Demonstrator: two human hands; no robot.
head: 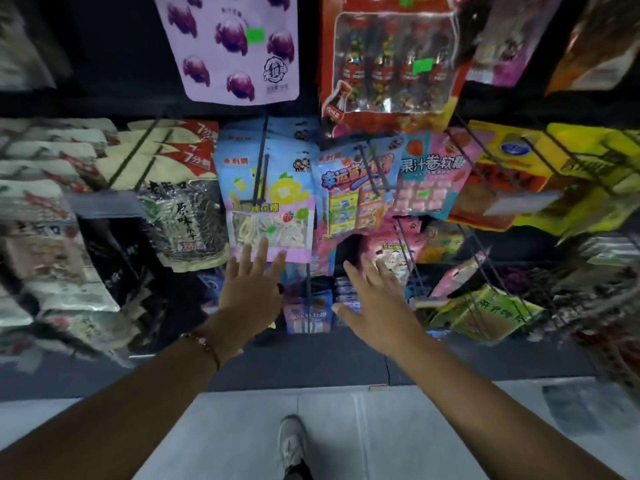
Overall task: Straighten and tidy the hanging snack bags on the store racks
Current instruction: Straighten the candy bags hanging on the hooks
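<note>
Glossy blue-and-lilac plastic candy bag (pixel 268 202) hangs mid-rack on its peg, likely light, limp and slippery; best pinched at the lower corners. Left hand (pixel 251 289) touches its hem, fingers straight; right hand (pixel 377 306) hovers spread, empty.

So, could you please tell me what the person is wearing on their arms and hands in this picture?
Both forearms are bare, with no sleeves in view and no gloves. The left hand has a thin beaded bracelet around its wrist, with small dark and pale beads. The right hand shows no bracelet, watch or ring that I can make out. Below, a light grey sports shoe is visible.
</note>
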